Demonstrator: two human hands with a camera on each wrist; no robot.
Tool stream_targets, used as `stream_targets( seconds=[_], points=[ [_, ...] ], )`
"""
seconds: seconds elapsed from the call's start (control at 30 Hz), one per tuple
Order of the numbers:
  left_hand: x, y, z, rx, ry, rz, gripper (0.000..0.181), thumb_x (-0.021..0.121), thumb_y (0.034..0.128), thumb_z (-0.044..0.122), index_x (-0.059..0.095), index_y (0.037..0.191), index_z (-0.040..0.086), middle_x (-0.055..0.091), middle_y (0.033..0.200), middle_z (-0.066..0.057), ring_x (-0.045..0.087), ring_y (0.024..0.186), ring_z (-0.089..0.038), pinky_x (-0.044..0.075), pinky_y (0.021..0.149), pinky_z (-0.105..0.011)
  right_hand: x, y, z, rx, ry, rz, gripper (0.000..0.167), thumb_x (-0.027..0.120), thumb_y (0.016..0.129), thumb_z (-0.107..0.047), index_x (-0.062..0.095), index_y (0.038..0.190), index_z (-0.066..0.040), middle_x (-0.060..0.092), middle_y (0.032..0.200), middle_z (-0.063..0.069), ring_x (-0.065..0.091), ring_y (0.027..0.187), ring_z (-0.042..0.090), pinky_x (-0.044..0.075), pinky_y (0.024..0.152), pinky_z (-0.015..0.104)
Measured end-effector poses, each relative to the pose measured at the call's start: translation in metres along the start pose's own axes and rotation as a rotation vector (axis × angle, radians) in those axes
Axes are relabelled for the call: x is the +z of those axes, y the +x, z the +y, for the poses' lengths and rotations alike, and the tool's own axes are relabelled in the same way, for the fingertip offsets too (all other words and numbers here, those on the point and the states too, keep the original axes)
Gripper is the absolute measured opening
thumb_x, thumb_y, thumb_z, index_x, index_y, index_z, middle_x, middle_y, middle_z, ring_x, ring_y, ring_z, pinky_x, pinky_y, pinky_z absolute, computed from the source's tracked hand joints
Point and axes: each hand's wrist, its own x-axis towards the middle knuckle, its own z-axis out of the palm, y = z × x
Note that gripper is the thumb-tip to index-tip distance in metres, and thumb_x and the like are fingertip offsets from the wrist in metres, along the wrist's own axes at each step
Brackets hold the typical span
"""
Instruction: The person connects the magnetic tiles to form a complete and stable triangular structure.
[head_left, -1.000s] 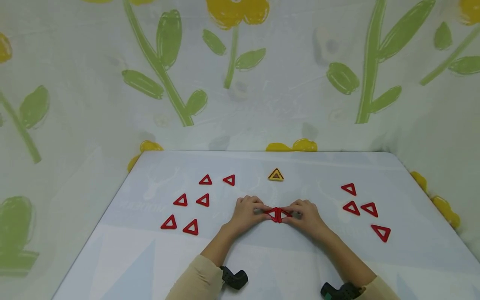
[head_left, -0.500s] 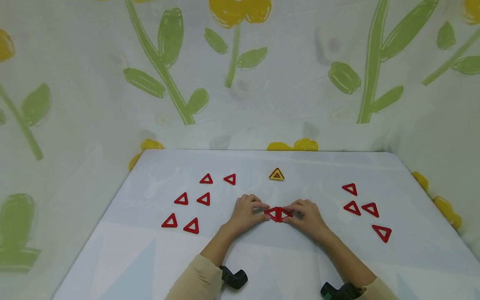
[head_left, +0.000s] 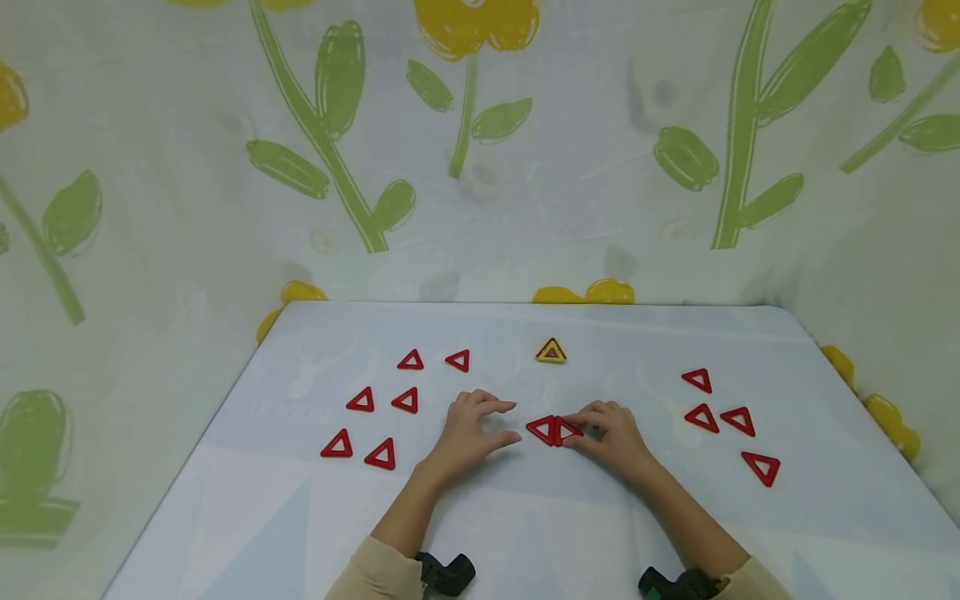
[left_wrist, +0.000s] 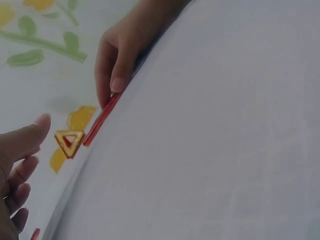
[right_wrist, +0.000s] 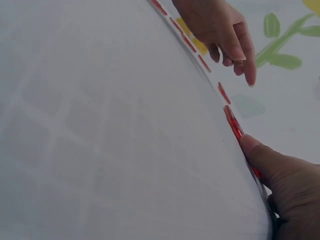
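Two hollow red plastic triangles lie side to side on the table in the head view, the left triangle (head_left: 551, 431) with its tip outward and the right triangle (head_left: 559, 432) mirrored beside it. My right hand (head_left: 613, 435) pinches the right triangle between thumb and fingers. My left hand (head_left: 471, 429) hovers just left of the pair, thumb and forefinger spread apart, touching nothing. In the left wrist view, the red pieces (left_wrist: 101, 121) show edge-on below the right hand (left_wrist: 125, 55). The right wrist view shows the right thumb (right_wrist: 252, 145) against the red edge.
Several red triangles (head_left: 347, 454) lie in loose pairs on the left of the white table (head_left: 525, 517). Several more (head_left: 768, 460) lie on the right. Near the back middle sits a yellow triangle (head_left: 551, 359). A flower-patterned sheet (head_left: 562, 208) rises behind the table.
My left hand has let go of the left red triangle and moved away to the left, with its fingers spreading. The right hand keeps its pinch in the same place.
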Motion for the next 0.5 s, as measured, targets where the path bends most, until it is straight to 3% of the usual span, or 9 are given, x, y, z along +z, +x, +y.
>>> stream_targets(
  seconds=[0.3, 0.5],
  points=[
    [-0.012, 0.018, -0.018, -0.135, 0.084, 0.119, 0.055, 0.079, 0.0753, 0.032, 0.063, 0.125, 0.016, 0.059, 0.109, -0.003, 0.048, 0.102, -0.021, 0.037, 0.084, -0.039, 0.0, -0.001, 0.001, -0.052, 0.017, 0.038, 0.029, 0.082, 0.07, -0.017, 0.075, 0.097, -0.014, 0.063, 0.086, -0.007, 0.048, 0.08, 0.008, 0.034, 0.07, 0.029],
    [-0.015, 0.032, -0.029, -0.307, 0.1, 0.257, 0.06, 0.078, 0.0766, 0.031, 0.057, 0.131, 0.015, 0.052, 0.119, -0.01, 0.044, 0.113, -0.029, 0.038, 0.092, -0.046, 0.0, 0.0, 0.0, -0.039, 0.014, 0.027, 0.029, 0.082, 0.07, -0.019, 0.075, 0.098, -0.015, 0.063, 0.086, -0.008, 0.048, 0.08, 0.007, 0.034, 0.07, 0.03]
  ],
)
